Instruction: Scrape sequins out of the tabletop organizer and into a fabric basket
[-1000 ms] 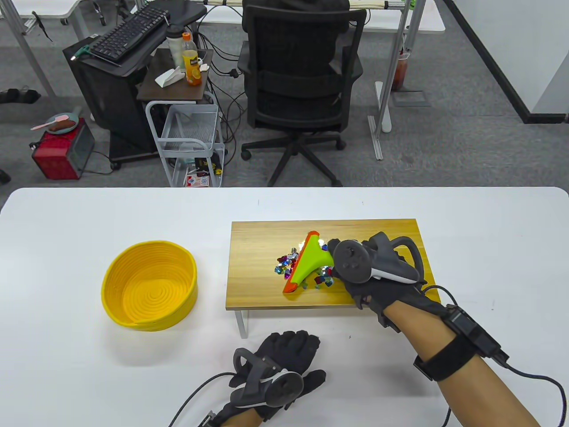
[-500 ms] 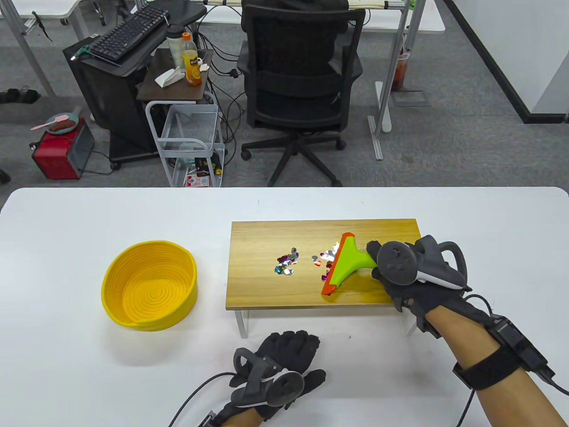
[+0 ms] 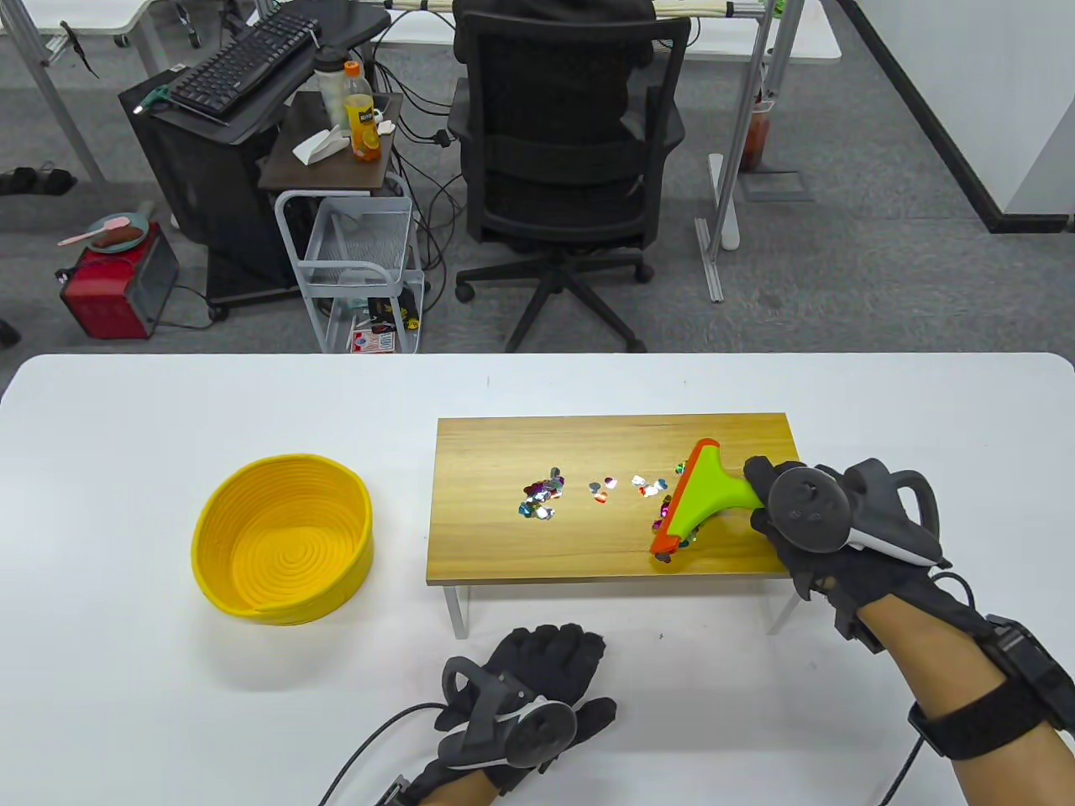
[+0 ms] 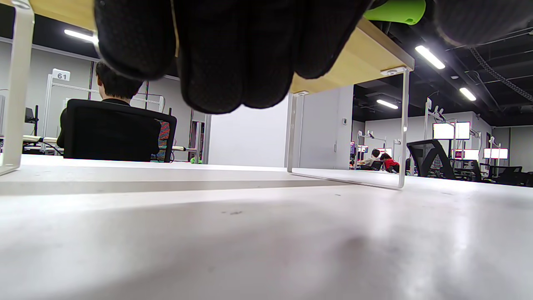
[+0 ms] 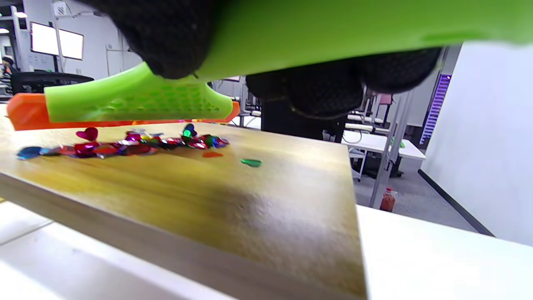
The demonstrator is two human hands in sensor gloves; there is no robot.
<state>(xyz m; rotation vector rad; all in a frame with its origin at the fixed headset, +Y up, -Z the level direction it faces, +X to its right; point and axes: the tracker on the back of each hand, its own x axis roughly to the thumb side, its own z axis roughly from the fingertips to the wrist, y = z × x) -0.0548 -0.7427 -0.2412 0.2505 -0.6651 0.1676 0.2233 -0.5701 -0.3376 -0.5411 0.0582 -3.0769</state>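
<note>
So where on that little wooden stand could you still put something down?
The wooden stand is bare along its left end and front strip, left of the scraper. Its middle is crowded with sequins, and the right hand with the scraper takes the right end.

A white table (image 3: 252,403) fills the foreground over grey carpet (image 3: 840,252). Beyond its far edge, a black mesh office chair (image 3: 564,143) stands on a five-star base. Left of the chair are a white wire trolley (image 3: 357,260), a black cabinet bearing a keyboard (image 3: 243,63), and a red crate (image 3: 113,285). Strip lights (image 4: 431,57) cross a dark ceiling.
</note>
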